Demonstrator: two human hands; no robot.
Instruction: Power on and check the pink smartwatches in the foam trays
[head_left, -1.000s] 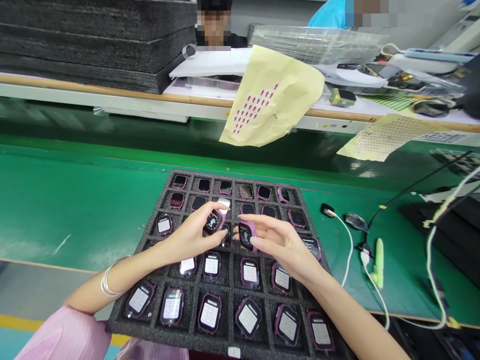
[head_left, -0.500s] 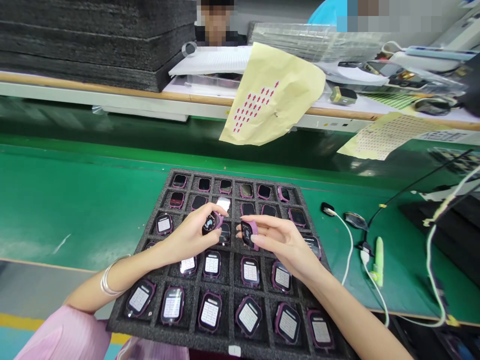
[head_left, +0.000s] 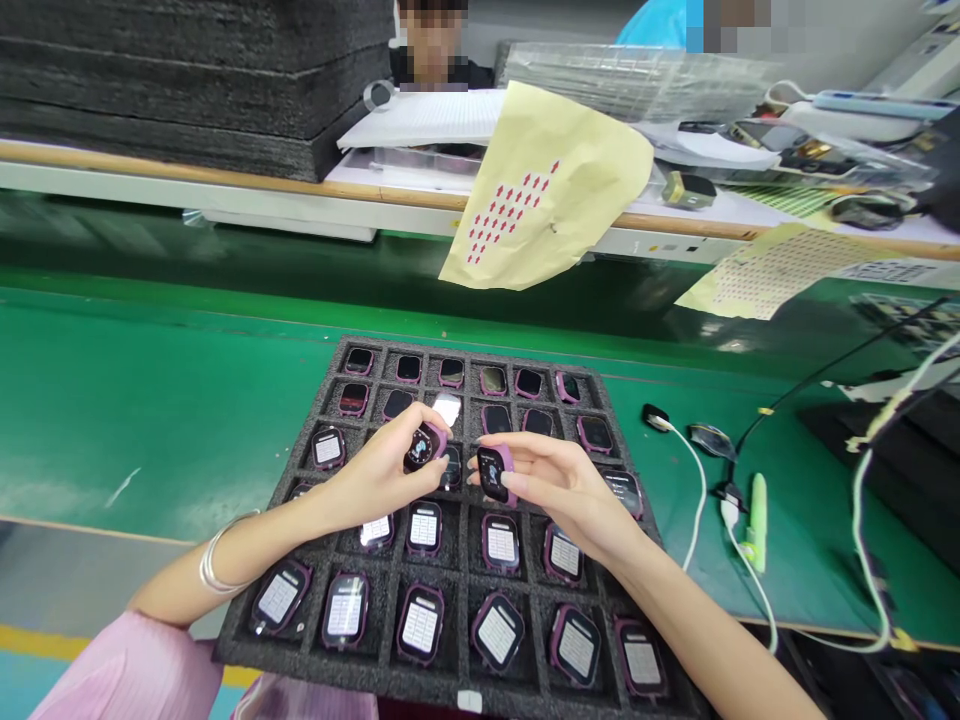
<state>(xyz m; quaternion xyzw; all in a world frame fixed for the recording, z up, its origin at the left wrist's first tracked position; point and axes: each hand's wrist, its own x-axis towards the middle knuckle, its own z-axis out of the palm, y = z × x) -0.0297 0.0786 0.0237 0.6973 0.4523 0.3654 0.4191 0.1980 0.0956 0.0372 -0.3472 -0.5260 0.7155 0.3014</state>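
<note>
Between the thumb and fingers of my left hand is a purple smartwatch, its dark screen showing a watch face. My right hand grips a second purple smartwatch by its edges, tilted, with its lit screen turned to the left. Both hands are above a black foam tray divided into square compartments. Purple-framed smartwatches lie in its compartments; a front-row watch shows a white list, while a back-row watch has a dark screen. My hands hide some middle compartments.
Stacked black foam stands on the shelf at back left. A yellow sheet with red arrows hangs over the shelf edge. White cables and a green pen-like stick lie right of the tray. A person is behind the shelf.
The smartwatch in my right hand has turned slightly, so more of its screen faces me. My left hand has barely moved and still holds its smartwatch.
</note>
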